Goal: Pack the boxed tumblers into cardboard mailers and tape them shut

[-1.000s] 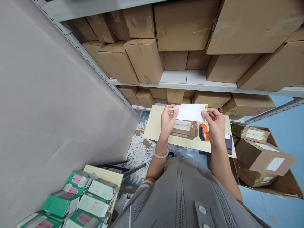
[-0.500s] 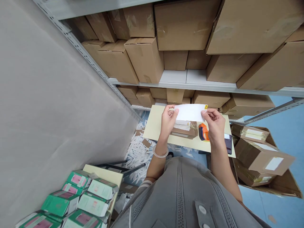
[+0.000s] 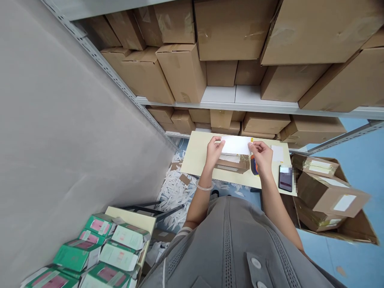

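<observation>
A white label (image 3: 235,145) with a yellow mark at its right end is stretched level between my two hands. My left hand (image 3: 214,151) pinches its left end between thumb and fingers. At the right end, my right hand (image 3: 260,156) grips it the same way, close to the yellow mark. Just below and behind the label lies a taped cardboard box (image 3: 229,167) on the cream table (image 3: 195,154); the label hides part of its top. An orange and dark blue tape dispenser (image 3: 254,165) stands right of the box, partly covered by my right hand.
A phone (image 3: 285,178) and a white sheet (image 3: 277,153) lie on the table's right side. An open carton (image 3: 364,228) with labelled boxes stands to the right. Shelves of cardboard boxes (image 3: 181,74) rise ahead. Green boxes (image 3: 76,256) sit lower left; paper strips (image 3: 171,200) litter the floor.
My right hand has moved left and slightly down, and the label has dropped a little with it. The phone and white sheet now show more fully; the tape dispenser is more hidden.
</observation>
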### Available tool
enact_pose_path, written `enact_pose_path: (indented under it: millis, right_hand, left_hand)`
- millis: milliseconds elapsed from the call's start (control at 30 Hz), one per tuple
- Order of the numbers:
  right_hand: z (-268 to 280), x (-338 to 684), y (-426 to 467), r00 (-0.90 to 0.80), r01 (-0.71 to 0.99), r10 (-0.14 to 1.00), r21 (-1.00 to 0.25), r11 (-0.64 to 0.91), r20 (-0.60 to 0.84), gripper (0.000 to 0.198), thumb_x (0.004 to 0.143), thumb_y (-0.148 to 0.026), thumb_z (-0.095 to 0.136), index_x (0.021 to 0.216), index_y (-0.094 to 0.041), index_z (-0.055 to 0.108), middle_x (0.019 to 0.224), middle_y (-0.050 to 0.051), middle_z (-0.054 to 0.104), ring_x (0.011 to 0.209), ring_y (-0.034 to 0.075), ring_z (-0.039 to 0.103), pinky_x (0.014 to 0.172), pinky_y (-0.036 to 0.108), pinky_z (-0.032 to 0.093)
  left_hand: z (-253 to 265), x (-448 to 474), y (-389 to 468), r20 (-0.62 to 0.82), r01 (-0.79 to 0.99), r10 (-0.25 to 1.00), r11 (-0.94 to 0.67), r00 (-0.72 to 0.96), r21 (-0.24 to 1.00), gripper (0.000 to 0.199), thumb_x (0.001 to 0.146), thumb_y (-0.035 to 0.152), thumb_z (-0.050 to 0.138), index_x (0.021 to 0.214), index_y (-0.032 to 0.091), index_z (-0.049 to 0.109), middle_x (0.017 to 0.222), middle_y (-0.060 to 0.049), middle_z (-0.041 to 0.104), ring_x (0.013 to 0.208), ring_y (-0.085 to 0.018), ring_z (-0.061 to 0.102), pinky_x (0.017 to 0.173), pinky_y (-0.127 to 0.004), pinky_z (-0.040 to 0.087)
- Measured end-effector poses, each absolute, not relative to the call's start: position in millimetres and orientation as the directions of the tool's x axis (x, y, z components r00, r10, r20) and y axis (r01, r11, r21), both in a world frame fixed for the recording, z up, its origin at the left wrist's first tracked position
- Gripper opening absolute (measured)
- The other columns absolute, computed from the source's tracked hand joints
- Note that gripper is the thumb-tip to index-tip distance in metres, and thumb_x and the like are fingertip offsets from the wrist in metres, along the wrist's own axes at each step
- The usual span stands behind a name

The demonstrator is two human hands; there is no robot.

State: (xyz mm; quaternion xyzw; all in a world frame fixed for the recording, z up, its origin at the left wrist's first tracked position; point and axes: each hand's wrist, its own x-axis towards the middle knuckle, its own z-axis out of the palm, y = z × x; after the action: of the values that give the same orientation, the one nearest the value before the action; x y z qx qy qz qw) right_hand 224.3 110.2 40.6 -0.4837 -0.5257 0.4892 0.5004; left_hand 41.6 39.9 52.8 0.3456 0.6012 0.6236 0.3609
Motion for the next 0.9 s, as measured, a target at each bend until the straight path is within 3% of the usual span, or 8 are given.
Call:
enact_pose_path:
  millis: [167, 367, 500, 667, 900]
  right_hand:
    - [-5, 222, 121, -0.009, 0.313, 1.000, -0.950, -0.020, -0.024, 0.033, 0.069, -0.049, 0.070, 0.077, -0.017, 0.068, 0.070, 0.003, 0.069, 0.066, 0.017, 0.061, 0.064, 0.029, 0.048]
    - [-44, 215, 128, -0.062, 0.699, 0.984, -0.711, -0.075, -0.164, 0.020, 0.078, -0.040, 0.063, 0.078, -0.020, 0.069, 0.086, 0.008, 0.076, 0.084, 0.024, 0.068, 0.074, 0.031, 0.048]
    - [-56, 210, 131, -0.081, 0.797, 0.981, -0.602, -0.044, -0.179, 0.019, 0.083, -0.036, 0.060, 0.081, -0.020, 0.069, 0.091, 0.009, 0.076, 0.091, 0.026, 0.069, 0.084, 0.034, 0.046]
    - [-64, 206, 138, -0.089, 0.869, 0.976, -0.495, -0.021, -0.197, 0.022, 0.084, -0.036, 0.059, 0.083, -0.019, 0.071, 0.099, 0.012, 0.074, 0.100, 0.027, 0.065, 0.095, 0.038, 0.041]
    - [-72, 200, 136, -0.095, 0.909, 0.981, -0.416, 0.016, -0.169, 0.026, 0.088, -0.032, 0.051, 0.088, -0.015, 0.071, 0.113, 0.018, 0.065, 0.110, 0.031, 0.057, 0.102, 0.045, 0.032]
  left_hand:
    - [4, 36, 56, -0.029, 0.004, 0.838, 0.037, -0.545, 0.999, 0.014, 0.077, 0.026, 0.068, 0.081, 0.019, 0.057, 0.080, 0.002, 0.060, 0.072, -0.010, 0.057, 0.069, -0.022, 0.045]
    - [-49, 31, 66, -0.113, 0.124, 0.804, 0.226, -0.584, 0.966, 0.008, 0.076, 0.013, 0.064, 0.076, 0.019, 0.059, 0.071, 0.003, 0.058, 0.071, -0.011, 0.057, 0.077, -0.024, 0.047]
    - [-68, 32, 67, -0.165, 0.228, 0.782, 0.366, -0.601, 0.902, 0.008, 0.080, 0.013, 0.065, 0.084, 0.019, 0.061, 0.072, 0.002, 0.061, 0.075, -0.013, 0.061, 0.079, -0.026, 0.047]
    - [-71, 32, 71, -0.186, 0.343, 0.787, 0.451, -0.588, 0.824, 0.024, 0.086, 0.014, 0.064, 0.107, 0.021, 0.056, 0.085, -0.001, 0.069, 0.090, -0.017, 0.067, 0.084, -0.028, 0.045]
    - [-70, 35, 80, -0.232, 0.551, 0.791, 0.572, -0.566, 0.608, 0.027, 0.092, 0.015, 0.057, 0.116, 0.021, 0.048, 0.100, -0.006, 0.073, 0.112, -0.021, 0.063, 0.098, -0.034, 0.032]
